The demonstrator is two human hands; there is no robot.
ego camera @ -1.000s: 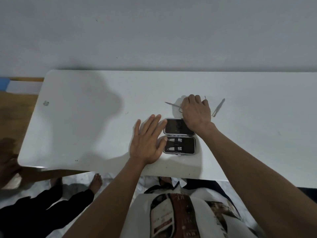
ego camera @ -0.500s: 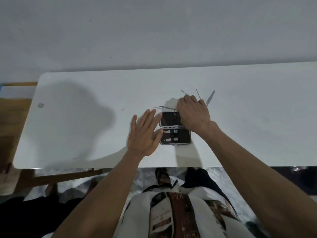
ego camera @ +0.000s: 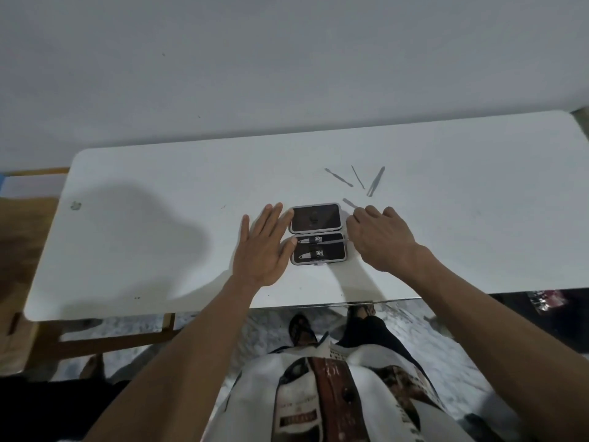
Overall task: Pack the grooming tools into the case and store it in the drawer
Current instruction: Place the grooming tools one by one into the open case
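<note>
The case point(ego camera: 318, 238) is lying open on the white desk point(ego camera: 159, 193), dark inside with a grey rim. Two clippers point(ego camera: 310, 248) are sitting in its near half. The left hand point(ego camera: 263, 247) is lying flat and open beside the case, fingertips touching its edge, holding nothing. The right hand point(ego camera: 379, 236) is curling loosely on the other side, touching one thin tool point(ego camera: 350, 203). Three more tools point(ego camera: 357, 177) are lying behind it, well apart from the case.

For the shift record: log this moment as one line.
case open, two clippers inside | left hand flat beside case | right hand pinching slim tool | three tools loose on table
</note>
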